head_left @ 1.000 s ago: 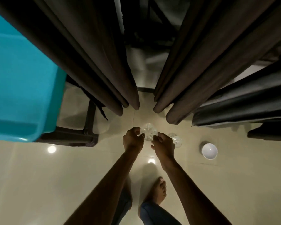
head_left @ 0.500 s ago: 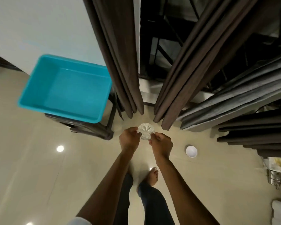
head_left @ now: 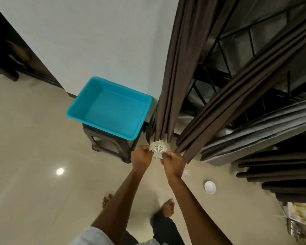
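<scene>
- Here, furthest left, a turquoise tub (head_left: 113,112) sits on a dark stool (head_left: 111,147), well apart from both my hands.
- My left hand (head_left: 140,157) has its fingers curled round the left edge of a clear cut glass (head_left: 158,149), which I hold up above the floor (head_left: 34,174), just in front of the brown curtains (head_left: 173,85).
- My right hand (head_left: 173,163) pinches the same glass at its right edge.
- Just right of my right wrist, a second glass (head_left: 186,173) stands on the floor, and a white bowl (head_left: 210,186) lies further right, near the curtain folds.
</scene>
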A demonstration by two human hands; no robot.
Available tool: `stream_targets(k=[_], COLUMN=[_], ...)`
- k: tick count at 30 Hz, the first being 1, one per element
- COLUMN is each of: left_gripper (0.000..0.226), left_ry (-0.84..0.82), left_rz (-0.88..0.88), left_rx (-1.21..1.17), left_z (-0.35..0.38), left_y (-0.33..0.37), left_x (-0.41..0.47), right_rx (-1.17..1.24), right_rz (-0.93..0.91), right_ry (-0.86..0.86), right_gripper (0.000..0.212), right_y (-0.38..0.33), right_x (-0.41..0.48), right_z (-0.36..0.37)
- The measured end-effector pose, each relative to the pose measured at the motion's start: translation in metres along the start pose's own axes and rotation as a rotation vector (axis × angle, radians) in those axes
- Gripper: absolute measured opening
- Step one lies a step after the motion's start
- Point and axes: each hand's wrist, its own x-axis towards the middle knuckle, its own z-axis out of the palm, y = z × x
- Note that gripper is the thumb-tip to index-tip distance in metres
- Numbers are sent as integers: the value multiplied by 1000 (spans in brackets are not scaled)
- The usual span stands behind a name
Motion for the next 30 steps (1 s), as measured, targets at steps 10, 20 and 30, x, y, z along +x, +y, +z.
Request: stream_targets(k=[10, 20, 30], left_gripper=[22, 19, 15], left_ry=[54, 114, 145], left_rz=[65, 17, -26], left_rx=[46, 34, 82], left_z=[-139, -208, -231], left_y=[-42, -55, -36], left_x=[42, 91, 165], right_rx=[-7, -67, -57], right_rz=[-66, -129, -82], right_ry=[-1, -78, -136], right_gripper=[13, 23, 22], right_y=[-82, -126, -171], right_x=[-69, -70, -14], right_z=[113, 185, 245])
